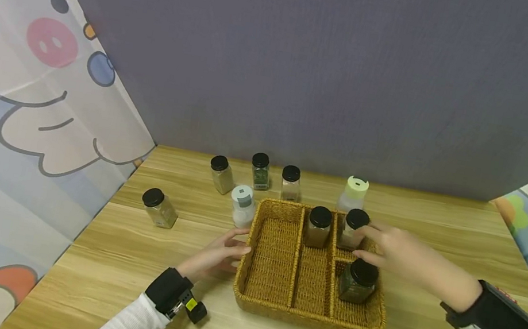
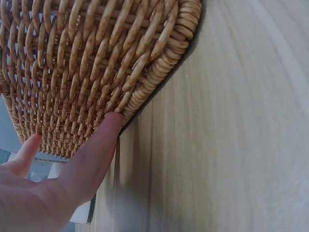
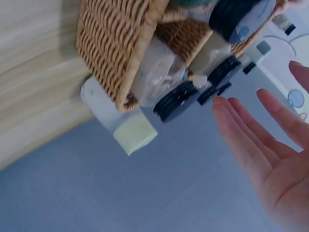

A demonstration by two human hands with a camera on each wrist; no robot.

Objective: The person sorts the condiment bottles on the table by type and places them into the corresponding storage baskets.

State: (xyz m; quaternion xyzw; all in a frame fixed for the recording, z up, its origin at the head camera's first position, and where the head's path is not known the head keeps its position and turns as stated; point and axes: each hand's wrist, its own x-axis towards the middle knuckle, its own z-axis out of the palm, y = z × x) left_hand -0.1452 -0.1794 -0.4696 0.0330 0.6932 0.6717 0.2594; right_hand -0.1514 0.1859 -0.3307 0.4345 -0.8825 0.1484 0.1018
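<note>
A woven wicker basket (image 1: 307,315) with dividers lies on the wooden table. Straight fingers of my left hand (image 1: 217,254) touch its left wall, also visible in the left wrist view. One black-lidded jar (image 1: 318,233) stands at the back of the middle compartment. Another black-lidded jar (image 1: 350,237) occupies the back right compartment, and a jar with dark green contents (image 1: 357,285) sits in the front right one. My right hand (image 1: 393,249) hovers over the basket's right side, beside the back right jar. In the right wrist view its fingers (image 3: 241,130) are extended, holding nothing.
Left of the basket stand a white-capped bottle (image 1: 243,207) and a black-lidded jar (image 1: 160,209). Behind are further jars, among them one with green flakes (image 1: 261,173), and a bottle with a pale yellow cap (image 1: 355,191). A grey partition (image 1: 335,83) rises at the table's back.
</note>
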